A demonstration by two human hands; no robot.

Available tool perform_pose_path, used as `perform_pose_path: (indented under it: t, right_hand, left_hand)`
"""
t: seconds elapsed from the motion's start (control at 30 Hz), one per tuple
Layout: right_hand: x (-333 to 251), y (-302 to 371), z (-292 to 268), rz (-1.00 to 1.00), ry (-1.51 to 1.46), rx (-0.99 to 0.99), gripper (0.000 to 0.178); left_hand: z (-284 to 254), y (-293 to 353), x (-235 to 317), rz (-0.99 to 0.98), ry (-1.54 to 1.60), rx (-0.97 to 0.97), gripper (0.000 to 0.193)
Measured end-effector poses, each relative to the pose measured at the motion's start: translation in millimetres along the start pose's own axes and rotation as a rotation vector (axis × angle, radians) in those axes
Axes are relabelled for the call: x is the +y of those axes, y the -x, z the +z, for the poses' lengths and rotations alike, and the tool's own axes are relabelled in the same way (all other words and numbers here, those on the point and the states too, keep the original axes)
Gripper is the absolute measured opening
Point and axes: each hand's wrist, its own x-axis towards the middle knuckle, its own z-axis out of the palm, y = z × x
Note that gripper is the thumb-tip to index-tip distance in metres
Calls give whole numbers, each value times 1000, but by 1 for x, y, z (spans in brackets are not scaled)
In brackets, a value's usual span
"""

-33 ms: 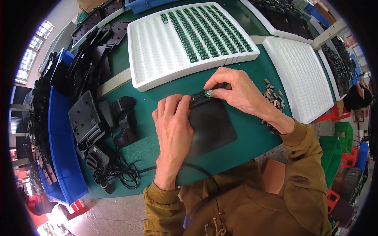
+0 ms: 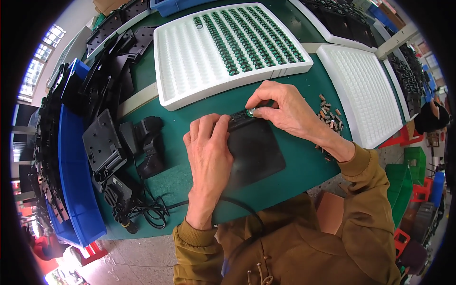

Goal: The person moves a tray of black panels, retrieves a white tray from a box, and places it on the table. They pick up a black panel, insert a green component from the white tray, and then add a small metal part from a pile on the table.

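Observation:
A flat black plastic panel (image 2: 256, 149) lies on the green work surface in front of me. My left hand (image 2: 209, 145) grips its upper left edge, fingers bent together over it. At the panel's far edge, my right hand (image 2: 287, 109) pinches a small round-ended green circuit board (image 2: 250, 113) between thumb and index finger. The board sits at the narrow slotted strip along that edge; the fingers partly cover it, so whether it is seated cannot be made out. The left fingertips touch the panel beside the strip.
Beyond my hands stands a white foam tray (image 2: 190, 92) with rows of green boards. A second white tray (image 2: 363, 95) is at right, near a pile of small metallic parts (image 2: 330, 116). Left are a blue bin (image 2: 78, 175), black housings (image 2: 105, 142), a black device (image 2: 149, 147) and coiled cable (image 2: 152, 213).

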Motion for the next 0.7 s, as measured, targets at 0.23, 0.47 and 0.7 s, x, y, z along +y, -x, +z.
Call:
perform_pose_path:
  t: [0.23,0.47,0.7]
  right_hand:
    - [-6,4,-17,-121,239,149,15]
    - [16,34,-108,132,530,259,18]
    - [41,42,-96,301,681,141,20]
  left_hand:
    - [-1,-2,2,14,24,17,31]
    - [-1,0,4,6,-8,-12,32]
    - [-1,1,5,5,-15,-17,32]
